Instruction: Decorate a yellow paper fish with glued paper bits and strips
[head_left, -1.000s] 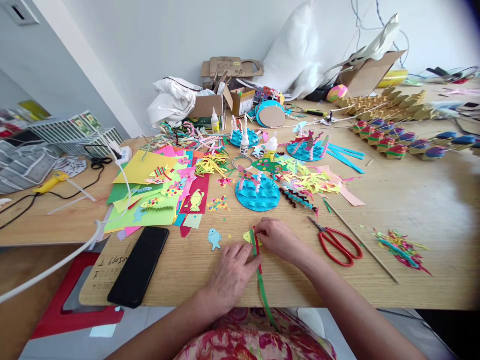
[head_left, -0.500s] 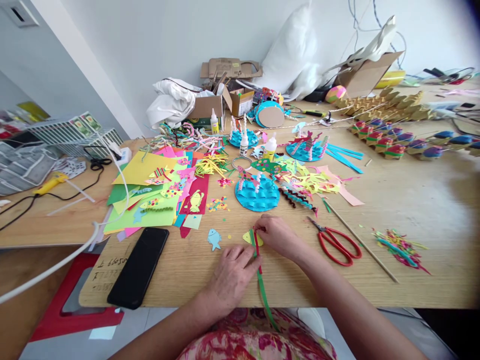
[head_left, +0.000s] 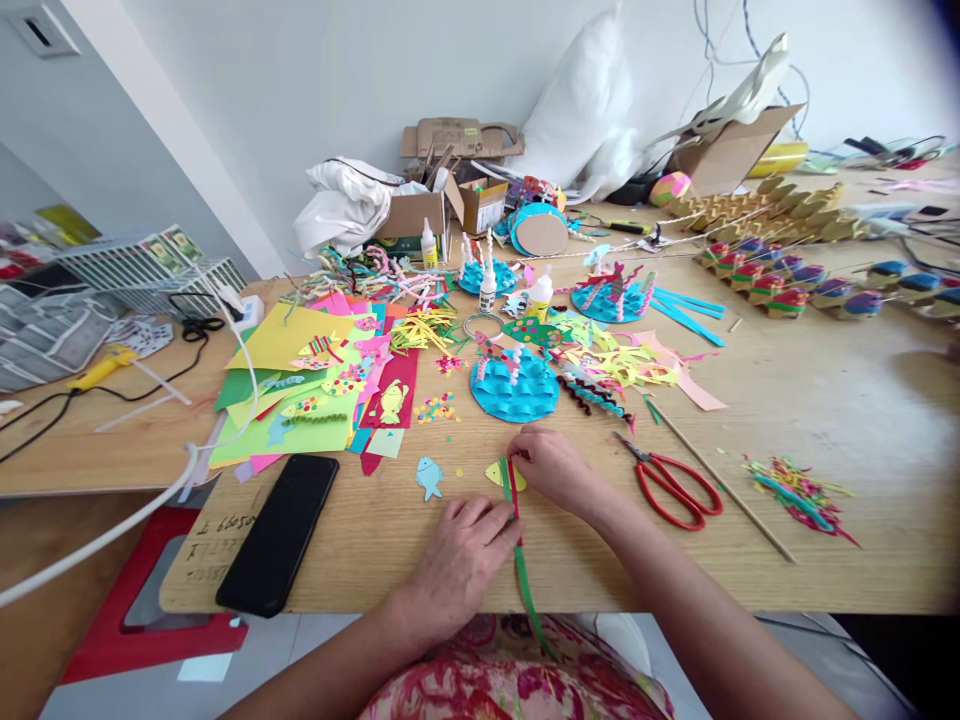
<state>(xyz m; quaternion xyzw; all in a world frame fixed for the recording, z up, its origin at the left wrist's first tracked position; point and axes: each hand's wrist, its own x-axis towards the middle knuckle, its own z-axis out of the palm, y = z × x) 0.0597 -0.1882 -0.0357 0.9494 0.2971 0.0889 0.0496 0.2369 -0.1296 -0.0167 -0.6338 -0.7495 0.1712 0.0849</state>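
A small yellow paper fish lies on the table in front of me, with a green paper strip across it that runs down over the table edge. Along the green strip lies a shorter red paper strip. My right hand is closed in a pinch at the upper end of the red strip, over the fish and hiding part of it. Lower down, my left hand holds the strips between thumb and forefinger, its other fingers resting on the table. A light blue paper fish lies to the left.
Red-handled scissors and a thin wooden stick lie right of my arm, with paper scraps beyond. A black phone is at left. Behind stand a blue scalloped disc, coloured paper sheets and a glue bottle.
My left hand has shifted very slightly down along the strips. The right hand keeps its pinch at the fish, and the strips lie almost as before.
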